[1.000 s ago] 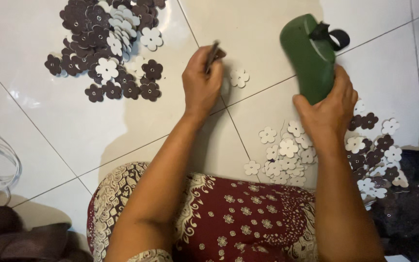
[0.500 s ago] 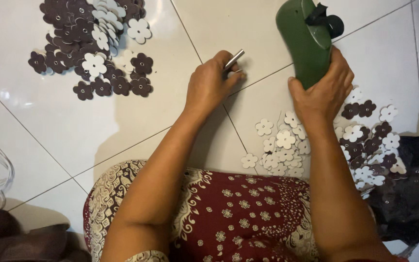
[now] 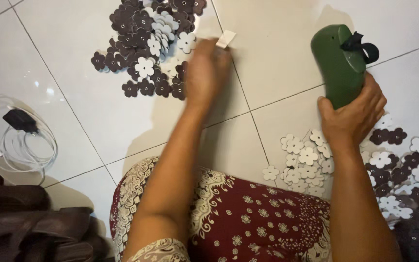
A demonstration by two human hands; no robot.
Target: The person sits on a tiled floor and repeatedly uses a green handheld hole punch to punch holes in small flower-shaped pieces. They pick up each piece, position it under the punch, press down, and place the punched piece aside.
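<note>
Green tool [image 3: 339, 63] is gripped upright-ish in the right hand [image 3: 352, 114], fingers wrapped tight around its lower body; black strap loop [image 3: 362, 46] is seen near the top end. Tool is held just above the white tiled floor [image 3: 287, 43], rt side of frame.

Left hand [image 3: 205, 73] is blurred (motion smear); a small pale piece [image 3: 226, 39] is seen at its fingertips, prob. pinched, but exact finger state can't be told.

Dark-brown and white flower-shaped cutouts are piled on the floor at top centre [image 3: 146, 43], touching/just beside the left hand. A 2nd lot of cutouts [image 3: 306, 165], mostly white w/ some dark, is spread on the floor below the right hand and out to the rt edge.

Maroon patterned cloth [image 3: 248, 223] is seen over the lap at bottom centre. White cable coil w/ black plug [image 3: 20, 126] is laid on the floor at left, well apart from both hands. Dark bundle [image 3: 30, 228] sits bottom left.
</note>
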